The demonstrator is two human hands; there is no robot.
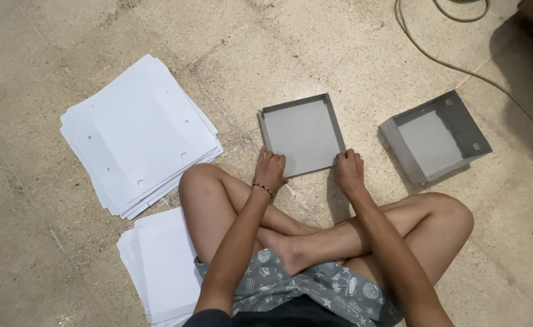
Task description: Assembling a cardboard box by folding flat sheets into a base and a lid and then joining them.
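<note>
On the speckled stone floor, a large stack of flat white card blanks lies left, a deeper grey box right. Between them sits the shallow grey box tray; left hand and right hand pinch its near edge.

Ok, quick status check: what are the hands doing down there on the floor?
Left hand and right hand both gripping near edge of shallow grey tray. Tray flat on floor. Deeper grey box to the right, white sheet stack left; nothing blocking.
</note>
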